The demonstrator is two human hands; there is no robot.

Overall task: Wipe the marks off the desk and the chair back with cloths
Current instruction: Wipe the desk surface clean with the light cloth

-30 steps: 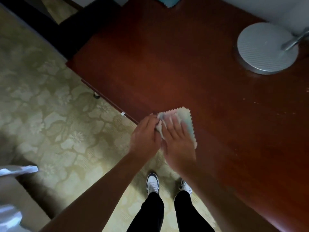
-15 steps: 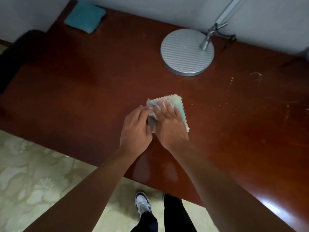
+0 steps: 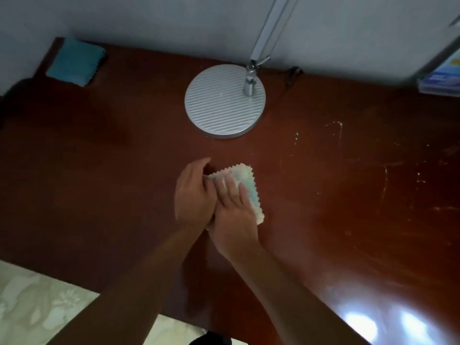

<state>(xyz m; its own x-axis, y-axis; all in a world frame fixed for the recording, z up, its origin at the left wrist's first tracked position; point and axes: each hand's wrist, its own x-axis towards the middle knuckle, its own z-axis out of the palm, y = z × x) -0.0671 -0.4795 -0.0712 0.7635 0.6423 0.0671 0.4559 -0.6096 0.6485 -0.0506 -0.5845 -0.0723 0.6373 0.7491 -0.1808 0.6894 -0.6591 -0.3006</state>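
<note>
Head view, one frame: two cloths counted on one red-brown desk [image 3: 104,185]. Pale zigzag-edged cloth [image 3: 245,176] at mid-desk, pressed flat under straight fingers of right hand [image 3: 232,215]; left hand [image 3: 193,195] alongside, fingertips pinching cloth's left edge. Teal cloth [image 3: 74,61] folded at far left corner, well apart. One round lamp base [image 3: 225,100] behind hands. Several whitish marks [image 3: 384,175] to right.
</note>
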